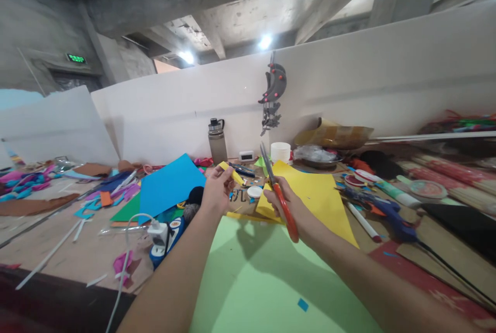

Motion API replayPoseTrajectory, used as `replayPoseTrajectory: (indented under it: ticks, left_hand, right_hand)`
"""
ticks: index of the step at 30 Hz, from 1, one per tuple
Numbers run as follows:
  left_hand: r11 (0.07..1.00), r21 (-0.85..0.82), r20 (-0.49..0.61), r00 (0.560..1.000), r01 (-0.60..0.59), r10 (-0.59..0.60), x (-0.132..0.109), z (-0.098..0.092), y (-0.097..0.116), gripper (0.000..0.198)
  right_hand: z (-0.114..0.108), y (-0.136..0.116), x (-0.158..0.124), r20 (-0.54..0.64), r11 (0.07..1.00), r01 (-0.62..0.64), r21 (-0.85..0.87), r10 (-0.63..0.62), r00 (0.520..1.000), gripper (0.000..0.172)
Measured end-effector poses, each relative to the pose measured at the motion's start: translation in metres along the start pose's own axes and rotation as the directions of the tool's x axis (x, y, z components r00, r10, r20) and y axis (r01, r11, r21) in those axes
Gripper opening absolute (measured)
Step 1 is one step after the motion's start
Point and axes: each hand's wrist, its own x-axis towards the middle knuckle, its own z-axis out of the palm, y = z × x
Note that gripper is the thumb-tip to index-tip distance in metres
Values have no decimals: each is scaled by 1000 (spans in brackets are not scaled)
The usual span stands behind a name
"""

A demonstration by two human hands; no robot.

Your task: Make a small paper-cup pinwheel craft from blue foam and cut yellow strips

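Between the fingertips of my left hand [217,188] is a small yellow paper strip [232,172]. My right hand [297,208] grips a pair of orange-handled scissors [285,208], the blades pointing up and away from me. The blades stand apart from the strip, to its right. Below both hands lies a large light green sheet [248,271] bearing a small blue paper scrap [303,304]. A yellow sheet [321,188] lies under and beyond my right hand. Blue paper [168,185] rests left of my left hand.
A power strip [172,237] with a white plug and cable sits beside my left forearm. A bottle [217,141], white cups [280,152] and a small white clock [246,156] stand toward the back panel. At right lie a blue glue gun [399,222] and a marker [364,222].
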Motion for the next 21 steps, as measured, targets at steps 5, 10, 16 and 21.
replayPoseTrajectory:
  ticks: [5,10,16,21]
  left_hand:
    - [999,17,-76,996,-37,39,7,-7,-2,26]
    - [1000,0,-118,993,-5,5,10,-9,-6,22]
    - [997,-60,-110,993,47,-54,11,-9,-6,14]
    - [998,-65,-68,998,10,-14,13,-13,-6,14]
  right_hand:
    - [1,2,-2,150,971,-98,-218,132,980,35]
    - [-1,4,-5,202,955,-35,-295,98,975,28]
    - [-3,0,-4,175,938,-78,-338,145,974,31]
    - [-2,-7,-7,208,929,-167,-331,244,947,29]
